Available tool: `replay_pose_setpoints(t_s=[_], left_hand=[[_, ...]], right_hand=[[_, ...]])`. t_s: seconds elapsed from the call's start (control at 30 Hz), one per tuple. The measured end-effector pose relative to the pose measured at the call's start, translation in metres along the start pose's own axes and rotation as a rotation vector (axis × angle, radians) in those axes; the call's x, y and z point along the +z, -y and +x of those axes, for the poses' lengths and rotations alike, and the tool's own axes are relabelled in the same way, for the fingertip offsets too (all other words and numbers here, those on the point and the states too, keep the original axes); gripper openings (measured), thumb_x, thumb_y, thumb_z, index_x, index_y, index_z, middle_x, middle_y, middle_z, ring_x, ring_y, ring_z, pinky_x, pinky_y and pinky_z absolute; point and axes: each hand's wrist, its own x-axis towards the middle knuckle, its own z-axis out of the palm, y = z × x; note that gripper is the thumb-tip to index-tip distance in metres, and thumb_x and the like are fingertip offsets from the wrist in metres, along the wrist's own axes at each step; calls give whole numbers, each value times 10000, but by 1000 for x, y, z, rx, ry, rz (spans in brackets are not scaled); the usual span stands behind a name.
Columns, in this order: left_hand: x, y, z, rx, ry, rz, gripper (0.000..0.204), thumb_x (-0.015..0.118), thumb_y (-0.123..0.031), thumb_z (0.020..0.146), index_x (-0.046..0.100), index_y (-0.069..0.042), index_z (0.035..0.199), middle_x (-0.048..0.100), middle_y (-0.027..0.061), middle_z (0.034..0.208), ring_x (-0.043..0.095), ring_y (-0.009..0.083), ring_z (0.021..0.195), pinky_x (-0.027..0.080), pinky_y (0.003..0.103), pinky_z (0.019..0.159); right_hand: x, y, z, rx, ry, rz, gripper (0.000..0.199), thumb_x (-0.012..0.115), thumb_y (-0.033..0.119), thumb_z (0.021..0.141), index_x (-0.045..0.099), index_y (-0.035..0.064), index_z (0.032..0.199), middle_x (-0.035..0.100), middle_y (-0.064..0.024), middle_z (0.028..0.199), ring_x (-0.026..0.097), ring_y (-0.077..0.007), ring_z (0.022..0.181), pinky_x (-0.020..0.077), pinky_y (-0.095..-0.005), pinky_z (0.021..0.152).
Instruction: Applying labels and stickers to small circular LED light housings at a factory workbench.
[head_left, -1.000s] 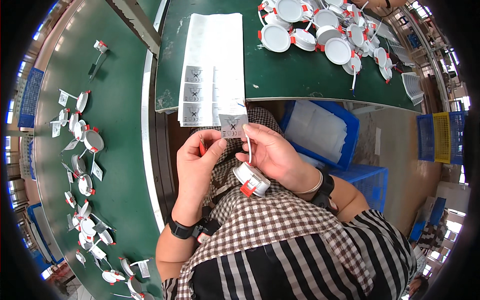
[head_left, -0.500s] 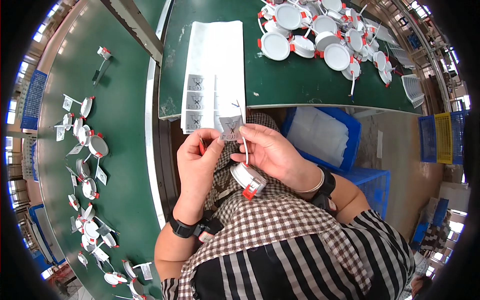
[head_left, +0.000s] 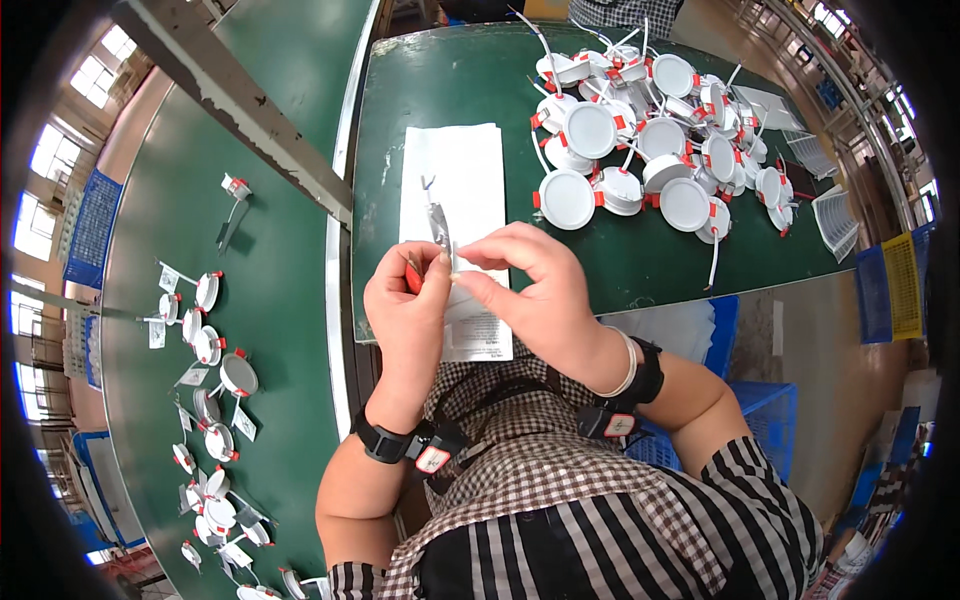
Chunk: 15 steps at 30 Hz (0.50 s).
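Green desk [head_left: 480, 90] surface is filling the head view, and you are working just above its near edge. Your left hand [head_left: 405, 315] is holding something with a red part [head_left: 413, 275] showing between thumb and fingers; its body is hidden inside the grip, so you cannot tell its shape. Your right hand [head_left: 535, 290] is pinching a small grey label strip [head_left: 440, 228], fingers narrow on its lower end, the strip standing nearly upright between both hands. Both hands are touching at the fingertips over the white backing sheet [head_left: 455, 180], which is lying flat on the desk beneath them.

Judgement: the step in hand looks like sticking the strip onto the held part. The next move is calling for a steady left grip and a square, slow press so the strip is not creasing or going on skewed.

Farther right on the desk, a heap of white round lamp fittings [head_left: 640, 140] with red clips and loose leads is lying well apart from your hands. On the other green surface [head_left: 150, 330] to your left, a row of labelled fittings [head_left: 215, 380] is spreading out toward the lower edge.
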Motion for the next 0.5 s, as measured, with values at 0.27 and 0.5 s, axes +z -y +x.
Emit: replay_pose_setpoints(t_s=[0.27, 0.5], left_hand=[[3, 7, 10, 118, 33, 284, 49, 643, -7, 768, 600, -18, 790, 486, -17, 695, 382, 52, 575, 337, 200, 522], [6, 15, 11, 128, 43, 275, 39, 632, -25, 811, 596, -11, 802, 513, -53, 687, 388, 23, 616, 322, 178, 545]], right_hand=[[6, -15, 12, 126, 13, -59, 148, 688, 111, 758, 680, 8, 864, 646, -108, 790, 630, -224, 635, 501, -304, 572], [5, -19, 13, 61, -4, -144, 98, 650, 55, 742, 678, 18, 828, 641, -107, 768, 622, -246, 622, 498, -309, 563]])
